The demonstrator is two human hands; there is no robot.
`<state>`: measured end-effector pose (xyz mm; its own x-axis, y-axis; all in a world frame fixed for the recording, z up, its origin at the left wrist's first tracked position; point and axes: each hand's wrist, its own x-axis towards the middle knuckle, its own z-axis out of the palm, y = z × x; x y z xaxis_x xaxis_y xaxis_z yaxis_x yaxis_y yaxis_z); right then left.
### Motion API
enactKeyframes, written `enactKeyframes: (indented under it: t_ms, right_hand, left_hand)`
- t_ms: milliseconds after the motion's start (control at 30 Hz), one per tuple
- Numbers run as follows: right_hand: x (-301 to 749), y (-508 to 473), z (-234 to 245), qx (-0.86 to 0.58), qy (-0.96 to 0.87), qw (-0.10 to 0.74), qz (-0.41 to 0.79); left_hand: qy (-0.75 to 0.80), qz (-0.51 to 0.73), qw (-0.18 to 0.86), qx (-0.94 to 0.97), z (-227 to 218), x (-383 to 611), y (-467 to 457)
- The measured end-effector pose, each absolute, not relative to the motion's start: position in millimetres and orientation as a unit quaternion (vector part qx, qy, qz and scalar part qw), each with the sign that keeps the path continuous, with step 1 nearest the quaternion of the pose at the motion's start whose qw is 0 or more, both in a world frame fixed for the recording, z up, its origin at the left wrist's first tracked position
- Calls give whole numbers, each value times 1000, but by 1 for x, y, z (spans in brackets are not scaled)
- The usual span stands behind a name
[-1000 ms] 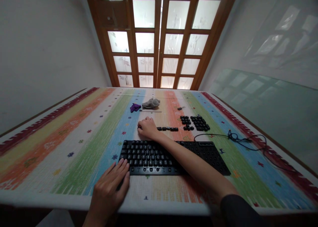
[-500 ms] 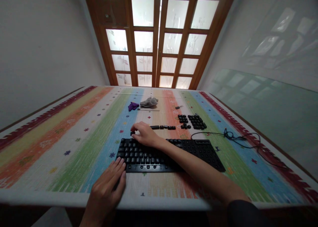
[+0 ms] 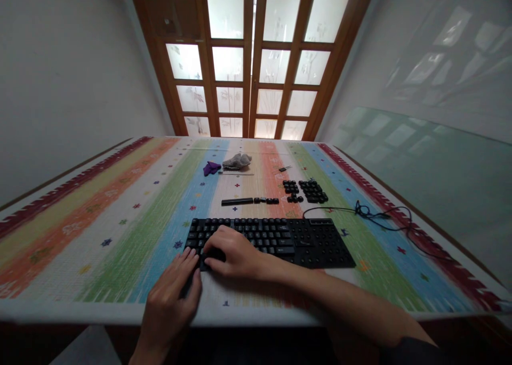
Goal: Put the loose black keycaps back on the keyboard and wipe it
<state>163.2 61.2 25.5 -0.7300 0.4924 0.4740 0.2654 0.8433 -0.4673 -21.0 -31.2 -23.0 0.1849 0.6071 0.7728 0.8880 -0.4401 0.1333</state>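
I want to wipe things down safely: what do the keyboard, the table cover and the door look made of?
Keyboard: looks like matte black plastic, with no shine on the keys or the frame.
Table cover: seems woven or printed fabric, with a fine grid texture in dull coloured stripes; which of the two is unclear.
Door: varnished brown wood framing frosted glass panes that glow with light.

Left hand (image 3: 172,295) lies flat (fingers together); right hand (image 3: 234,253) curls, palm down.

no readable text, label, brand or number anywhere; the legends on the keys of the black keyboard (image 3: 280,237) and on the loose keycaps (image 3: 308,191) are too small to make out
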Motion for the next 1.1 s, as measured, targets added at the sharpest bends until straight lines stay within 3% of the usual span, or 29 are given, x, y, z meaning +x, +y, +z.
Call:
enactKeyframes:
  t_ms: [500, 1100]
  right_hand:
    - [153, 51, 8, -174, -947, 271, -24]
    - [155, 35, 9, -203, -945, 257, -21]
  left_hand:
    - [-508, -417, 141, -740, -13, -20, -32]
    - [-502, -416, 155, -742, -14, -21, -32]
